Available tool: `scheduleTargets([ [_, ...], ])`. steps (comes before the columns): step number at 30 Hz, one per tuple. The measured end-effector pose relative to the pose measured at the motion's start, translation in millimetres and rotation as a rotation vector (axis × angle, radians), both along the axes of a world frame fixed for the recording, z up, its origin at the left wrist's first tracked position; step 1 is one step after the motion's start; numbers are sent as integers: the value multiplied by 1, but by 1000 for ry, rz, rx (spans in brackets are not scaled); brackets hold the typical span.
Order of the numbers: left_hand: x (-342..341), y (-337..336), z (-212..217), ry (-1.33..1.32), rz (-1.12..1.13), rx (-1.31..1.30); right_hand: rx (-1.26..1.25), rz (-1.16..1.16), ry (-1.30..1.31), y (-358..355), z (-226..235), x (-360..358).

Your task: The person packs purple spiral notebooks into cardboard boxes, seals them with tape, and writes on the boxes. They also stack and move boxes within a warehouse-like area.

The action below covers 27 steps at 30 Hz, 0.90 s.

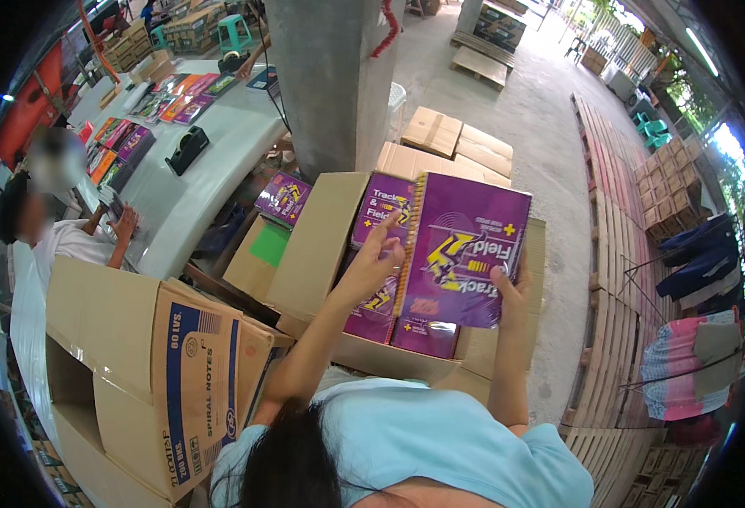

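A purple spiral notebook [467, 254] with a yellow figure on its cover is held upside down over an open cardboard box [330, 241]. My right hand [512, 292] grips its right edge, thumb on the cover and the other fingers hidden behind. My left hand [376, 264] is beside the yellow spiral binding, index finger stretched out and the other fingers partly bent. Nothing shows in its grasp. Beneath the hands, more purple notebooks [426, 336] lie in the box, some in clear wrap.
A large open carton [199, 372] stands at the left. Closed boxes [436, 133] sit beyond, by a concrete pillar [326, 85]. Wooden pallets [613, 279] line the right. At a white table [211, 182] with notebook stacks and a tape dispenser [188, 151], another person [68, 237] works.
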<state>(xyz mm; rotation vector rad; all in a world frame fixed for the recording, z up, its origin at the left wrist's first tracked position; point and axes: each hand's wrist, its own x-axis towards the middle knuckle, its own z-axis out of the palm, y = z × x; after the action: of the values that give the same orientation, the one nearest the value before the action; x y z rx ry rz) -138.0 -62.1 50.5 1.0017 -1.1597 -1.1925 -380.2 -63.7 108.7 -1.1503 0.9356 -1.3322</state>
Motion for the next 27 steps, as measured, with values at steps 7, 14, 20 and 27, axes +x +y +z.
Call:
scheduleTargets([
  [7,-12,-58,-90,-1252,74,58,-163,-306,1358,-69,-115,-53],
  [14,3,-70,-138,-1499,62,-201,-336,207,1585,-80,-176,-5],
  [20,30,-70,-103,-1259,44,-36,-219,361,1607,-106,-138,44],
  [27,196,-151,-155,-473,905,141,-425,56,1722,-106,-193,97],
])
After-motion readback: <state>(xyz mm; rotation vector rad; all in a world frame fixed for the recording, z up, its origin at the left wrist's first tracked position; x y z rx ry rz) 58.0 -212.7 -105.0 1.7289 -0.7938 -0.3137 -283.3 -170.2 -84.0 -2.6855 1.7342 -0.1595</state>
